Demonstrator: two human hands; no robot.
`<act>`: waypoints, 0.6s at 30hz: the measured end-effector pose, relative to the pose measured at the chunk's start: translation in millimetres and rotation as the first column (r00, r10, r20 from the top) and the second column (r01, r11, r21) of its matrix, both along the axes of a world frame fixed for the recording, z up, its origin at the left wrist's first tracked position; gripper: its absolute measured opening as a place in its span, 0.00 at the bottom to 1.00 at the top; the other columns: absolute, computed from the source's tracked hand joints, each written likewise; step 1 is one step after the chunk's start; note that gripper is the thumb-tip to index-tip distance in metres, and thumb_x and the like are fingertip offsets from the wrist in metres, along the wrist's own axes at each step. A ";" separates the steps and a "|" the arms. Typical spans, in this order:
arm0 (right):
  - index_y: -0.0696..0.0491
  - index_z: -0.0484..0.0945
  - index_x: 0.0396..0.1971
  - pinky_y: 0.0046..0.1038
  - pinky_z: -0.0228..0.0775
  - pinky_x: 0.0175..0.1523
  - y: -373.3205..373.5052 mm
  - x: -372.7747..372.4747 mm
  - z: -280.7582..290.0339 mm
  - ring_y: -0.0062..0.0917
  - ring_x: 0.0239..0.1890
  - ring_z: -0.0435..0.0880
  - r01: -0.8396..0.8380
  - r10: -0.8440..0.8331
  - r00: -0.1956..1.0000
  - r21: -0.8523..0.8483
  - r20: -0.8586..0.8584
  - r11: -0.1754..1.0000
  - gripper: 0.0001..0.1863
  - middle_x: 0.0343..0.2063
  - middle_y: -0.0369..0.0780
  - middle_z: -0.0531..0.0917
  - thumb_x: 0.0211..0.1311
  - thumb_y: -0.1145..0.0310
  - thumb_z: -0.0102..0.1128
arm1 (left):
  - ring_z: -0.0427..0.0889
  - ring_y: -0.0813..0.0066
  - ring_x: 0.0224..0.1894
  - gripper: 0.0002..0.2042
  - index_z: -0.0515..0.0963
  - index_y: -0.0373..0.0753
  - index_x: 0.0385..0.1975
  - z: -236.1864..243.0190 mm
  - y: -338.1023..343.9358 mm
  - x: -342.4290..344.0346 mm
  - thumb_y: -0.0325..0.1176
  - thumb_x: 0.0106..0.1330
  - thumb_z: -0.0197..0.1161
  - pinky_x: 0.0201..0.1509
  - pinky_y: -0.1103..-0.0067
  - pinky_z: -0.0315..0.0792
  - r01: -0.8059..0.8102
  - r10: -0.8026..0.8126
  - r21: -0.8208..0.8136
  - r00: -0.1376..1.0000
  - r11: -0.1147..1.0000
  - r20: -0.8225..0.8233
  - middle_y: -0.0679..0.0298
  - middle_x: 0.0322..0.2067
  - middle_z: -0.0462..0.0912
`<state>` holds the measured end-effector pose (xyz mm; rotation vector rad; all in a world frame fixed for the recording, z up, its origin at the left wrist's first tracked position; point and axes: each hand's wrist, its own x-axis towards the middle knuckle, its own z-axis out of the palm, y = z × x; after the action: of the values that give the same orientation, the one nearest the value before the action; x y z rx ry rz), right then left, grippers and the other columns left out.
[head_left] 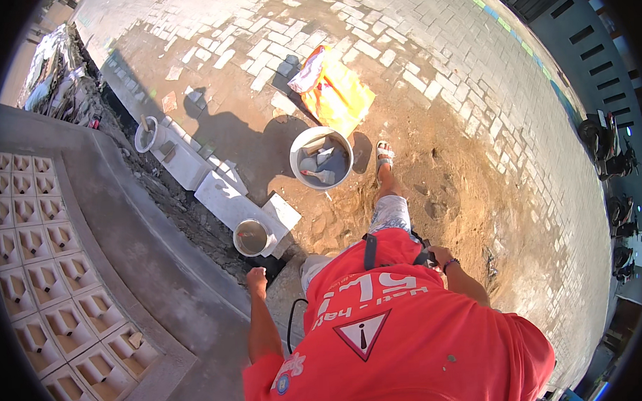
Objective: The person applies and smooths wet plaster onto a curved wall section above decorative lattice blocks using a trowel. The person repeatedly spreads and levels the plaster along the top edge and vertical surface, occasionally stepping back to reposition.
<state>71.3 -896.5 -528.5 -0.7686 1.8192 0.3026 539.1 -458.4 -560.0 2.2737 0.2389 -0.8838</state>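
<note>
My left hand (256, 281) hangs by my side with its fingers curled; what they hold, if anything, is too small to make out. Just beyond it, a small white bucket (268, 244) with grey-brown contents stands beside pale slabs. At my waist my right hand (440, 257) is closed at a dark object (425, 255) on my belt, partly hidden by the fingers and shirt. Ahead of my sandalled foot (384, 155) sits a larger round white tub (296, 166) holding several tools and pieces. Touching its far side is an orange and yellow sack (338, 99).
On the left run a low grey wall with square vent blocks (33, 244) and a trench (129, 148). White slabs (221, 199) lie along it, with another small bucket (145, 141) farther off. Loose sandy soil (450, 202) lies to my right, then paving (532, 119) and parked motorbikes (605, 149).
</note>
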 end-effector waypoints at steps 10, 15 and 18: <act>0.55 0.83 0.35 0.29 0.71 0.25 -511.5 61.6 -80.2 0.24 0.21 0.79 -0.117 0.170 0.977 -0.348 0.126 0.930 0.17 0.25 0.39 0.83 0.54 0.57 0.59 | 0.71 0.81 0.22 0.12 0.79 0.37 0.33 -1.8 -437.9 22.7 0.41 0.66 0.57 0.27 0.82 0.65 -0.310 0.321 -0.416 0.946 0.855 -0.047 0.69 0.24 0.76; 0.50 0.76 0.56 0.25 0.66 0.28 -682.4 291.4 100.0 0.19 0.25 0.77 -0.213 0.543 0.809 -0.747 0.226 0.629 0.27 0.27 0.36 0.82 0.57 0.52 0.55 | 0.79 0.78 0.38 0.15 0.79 0.34 0.44 20.5 -583.4 24.1 0.39 0.67 0.56 0.46 0.77 0.72 0.296 -0.362 -0.365 0.924 0.883 -0.127 0.63 0.35 0.83; 0.52 0.69 0.62 0.26 0.67 0.30 -746.2 339.0 102.3 0.25 0.40 0.83 -0.248 0.645 0.702 -0.744 0.304 0.621 0.32 0.44 0.40 0.83 0.58 0.54 0.54 | 0.82 0.63 0.39 0.18 0.79 0.33 0.43 2.9 -642.8 30.8 0.44 0.66 0.56 0.46 0.71 0.72 0.283 -0.273 -0.348 0.959 0.894 0.080 0.52 0.36 0.83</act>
<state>410.3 -1642.6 -426.3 -1.6711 1.0958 -0.2585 569.9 -1101.2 -557.1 2.0017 -0.2530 -0.9502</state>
